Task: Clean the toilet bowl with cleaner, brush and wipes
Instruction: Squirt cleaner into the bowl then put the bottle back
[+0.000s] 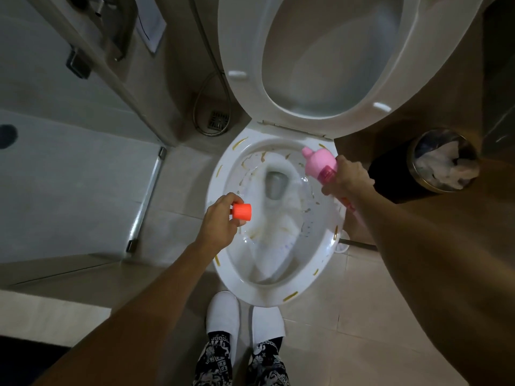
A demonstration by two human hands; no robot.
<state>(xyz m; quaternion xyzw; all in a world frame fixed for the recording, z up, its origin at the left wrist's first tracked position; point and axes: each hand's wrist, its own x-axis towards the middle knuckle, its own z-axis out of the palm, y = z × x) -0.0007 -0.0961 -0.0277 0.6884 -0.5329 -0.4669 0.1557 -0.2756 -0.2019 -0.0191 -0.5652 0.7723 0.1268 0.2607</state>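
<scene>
Left hand [220,218]: fingers curled round an orange cap [242,211], held over the left rim of the toilet bowl [223,263], cap's open end facing right toward the bowl centre.

Right hand [349,178]: wrapped round the body of a pink cleaner bottle [320,162], bottle tilted, angled nozzle pointing up-left over the bowl's far right rim, just under the hinge. Bottle's lower end runs along the forearm, partly hidden.

Bowl: seat and lid [328,57] both raised, leaning back. Yellow-brown streaks [241,140] dotted round the rim on the far, left, right and near edges, more smears on the inner wall near the far side. Water inside looks blurred, whitish swirl around the drain.

Floor [320,330]: beige tile. Two white slippers [223,310] at the bowl's near edge, patterned dark trousers above them. Round black bin [443,160] with a gold rim, right of the bowl, white liner and crumpled paper inside. A white object with a dark handle [344,245] sits against the bowl's right side, mostly hidden by the right arm; can't tell what it is. Floor drain [218,119] and a metal hose [206,107] at the far left of the bowl. Glass shower door [83,176] further left.
</scene>
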